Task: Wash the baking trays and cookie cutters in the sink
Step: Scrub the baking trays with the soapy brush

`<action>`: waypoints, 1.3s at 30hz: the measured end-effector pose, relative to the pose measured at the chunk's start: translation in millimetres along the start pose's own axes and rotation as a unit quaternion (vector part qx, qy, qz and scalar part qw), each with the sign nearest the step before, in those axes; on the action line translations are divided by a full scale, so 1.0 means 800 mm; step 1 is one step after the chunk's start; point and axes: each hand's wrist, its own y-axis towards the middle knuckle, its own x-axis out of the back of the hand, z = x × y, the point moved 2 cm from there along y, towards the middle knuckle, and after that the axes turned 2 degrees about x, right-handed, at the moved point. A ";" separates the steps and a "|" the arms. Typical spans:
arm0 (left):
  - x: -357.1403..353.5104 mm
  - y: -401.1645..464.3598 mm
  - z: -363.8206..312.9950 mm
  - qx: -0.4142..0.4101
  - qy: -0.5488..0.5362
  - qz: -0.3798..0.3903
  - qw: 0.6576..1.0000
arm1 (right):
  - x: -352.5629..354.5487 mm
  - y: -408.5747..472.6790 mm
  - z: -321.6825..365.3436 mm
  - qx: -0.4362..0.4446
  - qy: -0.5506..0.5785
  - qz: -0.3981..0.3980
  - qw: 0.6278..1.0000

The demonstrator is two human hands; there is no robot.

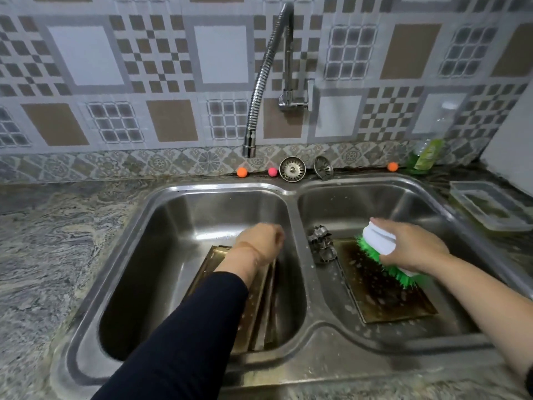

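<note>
A stained, soapy rectangular metal baking tray (383,287) lies flat in the right basin of the stainless steel double sink (300,336), lower right of centre in the frame. The right hand (409,246) is wrapped around a white-handled scrubbing brush with green bristles (383,255), whose bristles press on the tray's far right part. Just left of that tray's far corner sits a cluster of small metal cookie cutters (321,245). In the left basin, a stack of brownish baking trays (259,307) leans against the right wall; the left hand (261,241), loosely curled, hovers above its upper end, contact unclear.
</note>
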 end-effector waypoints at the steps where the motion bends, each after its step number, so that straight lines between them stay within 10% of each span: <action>1: 0.000 0.004 -0.026 -0.023 0.006 -0.005 1.000 | 0.007 0.001 -0.012 0.000 0.000 0.011 1.000; 8: -0.075 0.030 -0.161 -0.041 -0.014 0.091 0.995 | 0.083 0.024 -0.138 -0.004 0.018 0.021 1.000; 18: -0.296 0.129 -0.137 0.186 -0.082 0.219 0.954 | 0.176 0.114 -0.296 -0.026 0.042 -0.077 0.996; 39: -0.251 0.100 -0.216 0.223 -0.145 0.129 0.955 | 0.101 0.197 -0.344 -0.050 0.056 -0.124 0.989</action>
